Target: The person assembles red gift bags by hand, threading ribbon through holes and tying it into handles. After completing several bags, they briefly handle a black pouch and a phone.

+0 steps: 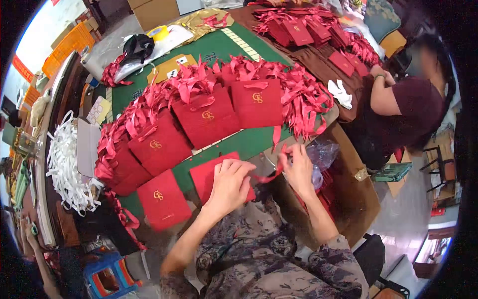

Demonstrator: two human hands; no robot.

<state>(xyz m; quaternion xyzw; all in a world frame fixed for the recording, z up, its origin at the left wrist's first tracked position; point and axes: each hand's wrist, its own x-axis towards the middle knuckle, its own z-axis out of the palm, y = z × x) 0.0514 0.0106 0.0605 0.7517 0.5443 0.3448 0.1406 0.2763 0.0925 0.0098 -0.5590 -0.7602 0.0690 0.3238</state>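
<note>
Forearms converge from the near side. My left hand (pixel 230 180) lies on the flat red bag (pixel 205 175), near centre, fingers curled; can't tell if they grip. My right hand (pixel 298 167), just to its right, has fingertips pinched on a red ribbon (pixel 271 177). Clear plastic (pixel 323 153) crowds that wrist's right. Bag's right part is covered by my left. Beyond: narrow green strip (pixel 251 143), then standing bags (pixel 206 119).
</note>
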